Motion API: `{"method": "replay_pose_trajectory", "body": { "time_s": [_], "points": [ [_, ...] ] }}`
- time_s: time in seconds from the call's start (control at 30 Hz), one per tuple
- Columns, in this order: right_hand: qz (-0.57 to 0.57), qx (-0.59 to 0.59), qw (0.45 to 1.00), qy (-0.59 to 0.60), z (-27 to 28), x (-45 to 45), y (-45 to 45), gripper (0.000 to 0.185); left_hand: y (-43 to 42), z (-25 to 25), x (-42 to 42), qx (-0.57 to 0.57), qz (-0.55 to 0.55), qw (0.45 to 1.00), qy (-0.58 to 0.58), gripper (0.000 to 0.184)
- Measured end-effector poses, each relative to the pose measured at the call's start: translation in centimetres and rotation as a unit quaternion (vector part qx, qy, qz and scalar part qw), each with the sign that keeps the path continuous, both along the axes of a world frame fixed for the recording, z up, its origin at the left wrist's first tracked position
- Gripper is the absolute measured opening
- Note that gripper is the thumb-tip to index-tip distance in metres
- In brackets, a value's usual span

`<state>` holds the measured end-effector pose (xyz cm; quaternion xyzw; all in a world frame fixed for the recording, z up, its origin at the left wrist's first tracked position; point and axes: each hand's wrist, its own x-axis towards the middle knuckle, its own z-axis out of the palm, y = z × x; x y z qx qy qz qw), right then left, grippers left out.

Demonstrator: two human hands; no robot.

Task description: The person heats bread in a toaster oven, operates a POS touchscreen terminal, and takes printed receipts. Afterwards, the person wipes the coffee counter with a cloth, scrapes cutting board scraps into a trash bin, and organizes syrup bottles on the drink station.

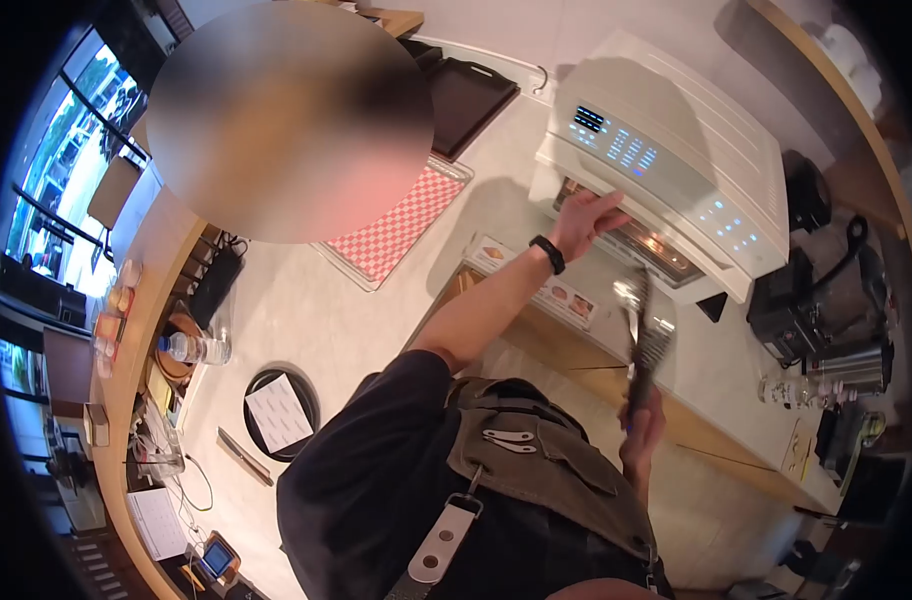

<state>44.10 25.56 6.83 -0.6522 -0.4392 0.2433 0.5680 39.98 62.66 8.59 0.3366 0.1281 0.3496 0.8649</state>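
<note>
My left hand (584, 222), with a black band on its wrist, is at the front of a white countertop oven (666, 150). Its fingers are curled at the top edge of the oven door (666, 245), around the handle. Behind the glass a warm light glows, and blue lights show on the oven's panel. Lower down, my right hand (644, 430) grips metal tongs (644, 340) by their dark handle. The tongs point up toward the oven, their metal ends slightly apart and a little blurred. Picture cards (566, 298) lie on the counter below the oven.
Left of the oven, a tray (406, 225) lined with red-checked paper lies near a dark tray (471, 105). A black plate (311, 390) with white paper, a knife (244, 457) and a water bottle (201, 348) are further left. Black appliances (806, 300) stand at right. A blurred oval covers the upper left.
</note>
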Motion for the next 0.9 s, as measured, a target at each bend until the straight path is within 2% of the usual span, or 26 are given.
{"method": "replay_pose_trajectory", "body": {
  "time_s": [0.07, 0.1, 0.13, 0.17, 0.2, 0.23, 0.27, 0.3, 0.33, 0.37, 0.4, 0.5, 0.53, 0.6, 0.63, 0.7, 0.73, 0.77, 0.8, 0.83, 0.9],
  "points": [
    [0.058, -0.069, 0.991, -0.100, 1.8, -1.6, 6.5, 0.050, -1.5, -0.8, -1.9, -0.014, 0.012, 1.000, -0.003, 0.042],
    [0.100, -0.104, 0.985, -0.095, 3.1, -3.1, 10.4, 0.050, -3.0, -1.1, -4.1, -0.002, 0.024, 1.000, 0.009, 0.045],
    [0.136, -0.053, 0.973, -0.180, 2.7, -4.4, 14.3, 0.059, -2.9, -4.8, -5.9, 0.072, -0.017, 0.996, 0.049, 0.046],
    [0.196, -0.055, 0.967, -0.153, 3.5, -6.3, 18.9, 0.066, -2.3, -11.8, -7.5, 0.147, -0.060, 0.984, 0.085, 0.049],
    [0.209, -0.094, 0.942, -0.244, 3.1, -8.1, 22.7, 0.065, -3.2, -15.8, -10.3, 0.323, -0.043, 0.931, 0.166, 0.051],
    [0.186, -0.013, 0.942, -0.278, -2.8, -10.1, 27.4, 0.063, -4.1, -19.5, -13.2, 0.511, 0.005, 0.817, 0.266, 0.053],
    [0.251, -0.073, 0.931, -0.254, -1.0, -12.1, 30.9, 0.060, -5.1, -23.2, -16.0, 0.639, 0.065, 0.691, 0.332, 0.055],
    [0.237, 0.030, 0.904, -0.354, -5.1, -14.2, 35.3, 0.061, -5.9, -20.6, -19.0, 0.519, -0.054, 0.754, 0.398, 0.049],
    [0.235, 0.045, 0.891, -0.386, -7.1, -15.8, 37.9, 0.060, -6.9, -16.7, -21.6, 0.381, -0.171, 0.786, 0.457, 0.044],
    [0.230, 0.061, 0.877, -0.417, -8.9, -17.5, 40.5, 0.058, -7.9, -15.3, -23.6, 0.333, -0.136, 0.823, 0.440, 0.039],
    [0.243, -0.005, 0.893, -0.379, -8.6, -18.7, 41.4, 0.056, -8.6, -14.4, -25.4, 0.281, -0.101, 0.856, 0.423, 0.034],
    [0.219, -0.084, 0.802, -0.550, -10.6, -20.3, 42.7, 0.057, -9.0, -11.9, -29.1, 0.261, -0.025, 0.873, 0.411, 0.035],
    [0.182, -0.016, 0.847, -0.498, -10.5, -19.6, 41.6, 0.051, -9.1, -11.5, -30.1, 0.254, -0.003, 0.880, 0.401, 0.034],
    [0.100, 0.138, 0.902, -0.396, -8.2, -17.9, 38.6, 0.040, -8.5, -10.7, -31.9, 0.242, 0.051, 0.891, 0.380, 0.032],
    [0.100, 0.153, 0.918, -0.352, -6.1, -16.2, 36.4, 0.038, -8.0, -9.8, -32.8, 0.226, 0.075, 0.898, 0.369, 0.031],
    [0.071, 0.113, 0.934, -0.331, -2.5, -10.5, 31.0, 0.029, -7.3, -8.3, -34.4, 0.182, 0.134, 0.911, 0.346, 0.029],
    [-0.026, 0.177, 0.915, -0.360, -0.9, -7.5, 27.9, 0.022, -6.8, -8.6, -34.9, 0.186, 0.174, 0.895, 0.365, 0.027],
    [0.016, 0.102, 0.895, -0.434, -1.0, -1.4, 25.2, 0.016, -6.1, -8.8, -35.5, 0.193, 0.186, 0.885, 0.380, 0.025],
    [-0.158, 0.247, 0.862, -0.414, 1.3, 1.6, 23.2, 0.019, -5.4, -9.0, -36.0, 0.200, 0.200, 0.875, 0.393, 0.024],
    [-0.204, 0.199, 0.860, -0.423, 5.2, 4.6, 20.0, 0.026, -4.8, -9.2, -36.1, 0.199, 0.202, 0.870, 0.404, 0.024],
    [-0.339, 0.167, 0.780, -0.500, 10.3, 11.3, 16.2, 0.032, -4.2, -9.4, -36.4, 0.194, 0.209, 0.856, 0.432, 0.023]
  ]
}}
